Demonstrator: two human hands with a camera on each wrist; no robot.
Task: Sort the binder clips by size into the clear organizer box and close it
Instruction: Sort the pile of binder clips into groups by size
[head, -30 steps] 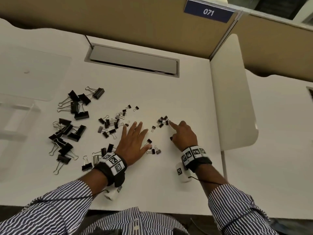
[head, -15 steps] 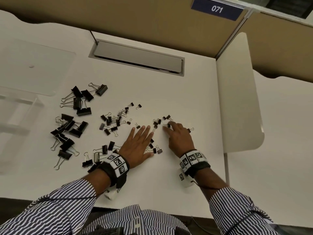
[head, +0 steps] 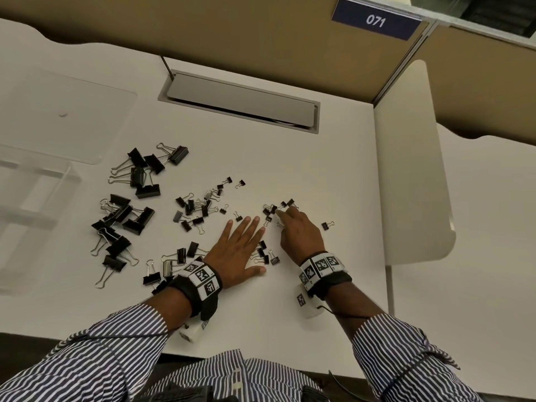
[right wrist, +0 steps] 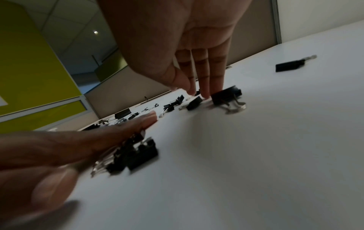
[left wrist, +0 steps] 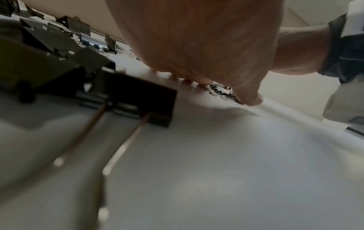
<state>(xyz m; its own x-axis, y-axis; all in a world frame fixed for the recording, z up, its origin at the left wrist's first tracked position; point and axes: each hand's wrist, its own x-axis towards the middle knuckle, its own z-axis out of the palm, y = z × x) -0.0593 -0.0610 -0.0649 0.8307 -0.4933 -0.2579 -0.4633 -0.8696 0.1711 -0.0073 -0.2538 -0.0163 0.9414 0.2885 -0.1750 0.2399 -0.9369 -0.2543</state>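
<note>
Left hand (head: 237, 250) lay flat, fingers straight, beside small clips (head: 265, 255). Right hand (head: 298, 230) fingertips, straight and close together, touched more small clips (head: 272, 208). Large clips (head: 124, 219) remained loose; box (head: 37, 181) far left, open, apparently unfilled. Sorting barely begun.

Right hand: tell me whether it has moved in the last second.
Yes. The right hand has shifted left: it lay under the right end of the grey cable hatch, and now sits left of it, nearer the left hand.

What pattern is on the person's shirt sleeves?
Narrow dark blue and white stripes on both sleeves; the head view shows them best.
</note>
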